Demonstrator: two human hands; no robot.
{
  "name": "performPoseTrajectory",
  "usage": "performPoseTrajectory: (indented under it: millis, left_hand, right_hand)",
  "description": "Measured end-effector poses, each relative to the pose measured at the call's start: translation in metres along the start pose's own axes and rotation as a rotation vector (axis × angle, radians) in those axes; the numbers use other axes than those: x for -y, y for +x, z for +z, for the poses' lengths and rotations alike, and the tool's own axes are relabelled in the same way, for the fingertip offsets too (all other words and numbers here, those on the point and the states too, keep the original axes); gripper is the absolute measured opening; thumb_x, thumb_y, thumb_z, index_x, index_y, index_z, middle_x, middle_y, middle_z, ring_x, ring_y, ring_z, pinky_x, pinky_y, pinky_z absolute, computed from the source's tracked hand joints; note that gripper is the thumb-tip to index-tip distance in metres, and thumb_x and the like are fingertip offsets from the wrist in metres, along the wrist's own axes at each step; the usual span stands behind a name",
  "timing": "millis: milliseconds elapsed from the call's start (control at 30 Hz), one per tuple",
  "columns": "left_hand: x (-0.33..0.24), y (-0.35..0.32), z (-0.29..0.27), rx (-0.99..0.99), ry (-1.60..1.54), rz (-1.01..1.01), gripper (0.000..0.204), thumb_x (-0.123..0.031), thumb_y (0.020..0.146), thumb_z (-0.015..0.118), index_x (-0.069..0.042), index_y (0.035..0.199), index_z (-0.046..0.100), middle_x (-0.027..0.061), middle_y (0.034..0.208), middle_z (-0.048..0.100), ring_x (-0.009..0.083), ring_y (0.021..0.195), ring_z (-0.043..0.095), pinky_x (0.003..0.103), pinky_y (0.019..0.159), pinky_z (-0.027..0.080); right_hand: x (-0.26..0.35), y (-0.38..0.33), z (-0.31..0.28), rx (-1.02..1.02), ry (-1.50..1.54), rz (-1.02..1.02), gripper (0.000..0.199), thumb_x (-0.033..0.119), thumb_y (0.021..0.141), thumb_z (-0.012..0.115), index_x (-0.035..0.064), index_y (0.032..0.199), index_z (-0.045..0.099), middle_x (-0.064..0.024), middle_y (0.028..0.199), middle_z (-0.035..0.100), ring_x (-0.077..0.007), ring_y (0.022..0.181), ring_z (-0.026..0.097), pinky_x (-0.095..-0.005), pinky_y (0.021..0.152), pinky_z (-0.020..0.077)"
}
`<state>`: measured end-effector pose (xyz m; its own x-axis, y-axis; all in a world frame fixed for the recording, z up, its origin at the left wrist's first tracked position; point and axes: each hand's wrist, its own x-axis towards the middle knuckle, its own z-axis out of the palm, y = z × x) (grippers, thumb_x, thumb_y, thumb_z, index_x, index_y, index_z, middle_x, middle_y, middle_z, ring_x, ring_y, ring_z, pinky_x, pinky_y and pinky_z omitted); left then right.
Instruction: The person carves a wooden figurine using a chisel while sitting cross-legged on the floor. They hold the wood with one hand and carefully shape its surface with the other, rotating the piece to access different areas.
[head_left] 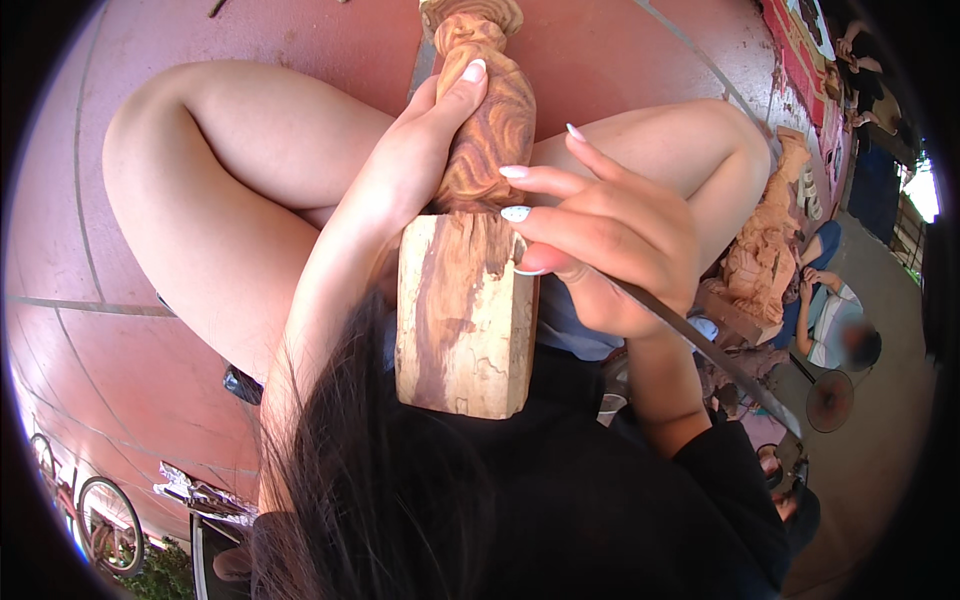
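Observation:
A carved wooden figure [505,125] with swirling brown grain lies lengthwise over my lap, its pale, rough uncut block end [465,315] toward my body. My left hand [435,125] wraps the carved part from the left, thumb on top. At the right edge of the block, near where the carving meets it, is my right hand [605,225]. Its thumb and forefinger are pinched on a long, thin, flat metal carving tool [715,355], while the other fingers stretch out. The tool's shank runs back to the lower right; its working tip is hidden by my fingers.
My bent legs [215,170] frame the carving on the red tiled floor [60,220]. To the right stand a larger reddish wood carving [765,245] and a seated person [835,315]. A clear cup [611,407] is beside my right arm; a bicycle [108,525] shows lower left.

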<state>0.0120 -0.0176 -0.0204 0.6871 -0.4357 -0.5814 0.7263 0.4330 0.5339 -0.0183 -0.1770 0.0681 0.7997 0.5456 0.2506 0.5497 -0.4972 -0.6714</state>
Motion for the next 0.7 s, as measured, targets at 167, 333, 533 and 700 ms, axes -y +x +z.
performPoseTrajectory:
  millis: [167,333,533,700]
  left_hand:
    - [-0.003,-0.004,0.006,0.027,0.024,-0.002,0.064,-0.045,0.098,0.05,0.003,0.138,0.036,0.0135,0.118,0.056,0.0168,0.106,0.057,0.03,0.092,0.046]
    - [-0.001,-0.002,0.003,-0.006,-0.005,-0.006,0.063,-0.044,0.098,0.05,0.003,0.137,0.036,0.0126,0.117,0.057,0.0167,0.106,0.057,0.03,0.092,0.047]
    - [-0.002,-0.004,0.003,-0.009,0.019,-0.012,0.063,-0.045,0.098,0.05,0.003,0.137,0.037,0.0133,0.118,0.057,0.0172,0.106,0.058,0.03,0.093,0.046]
    - [0.003,0.002,-0.004,0.037,-0.02,0.007,0.064,-0.046,0.097,0.05,0.003,0.137,0.037,0.0138,0.12,0.057,0.0176,0.107,0.057,0.03,0.093,0.046]
  right_hand:
    - [0.006,-0.011,0.003,-0.05,-0.05,0.019,0.022,0.024,0.085,0.068,0.0026,0.091,0.066,-0.0075,0.073,0.067,-0.0326,0.086,0.072,-0.0512,0.093,0.0489]
    - [0.003,-0.016,-0.005,-0.141,-0.089,0.045,0.023,0.024,0.088,0.066,0.0012,0.09,0.066,-0.0085,0.073,0.067,-0.034,0.088,0.071,-0.0534,0.093,0.0479]
    - [0.003,-0.009,-0.009,-0.045,0.118,0.111,0.025,0.025,0.086,0.068,0.0006,0.086,0.068,-0.0071,0.067,0.066,-0.0344,0.089,0.071,-0.0561,0.101,0.0397]
    - [0.0,0.0,-0.008,0.04,0.095,0.097,0.021,0.023,0.084,0.069,0.0022,0.087,0.068,-0.0062,0.069,0.067,-0.0321,0.091,0.071,-0.0566,0.105,0.0358]
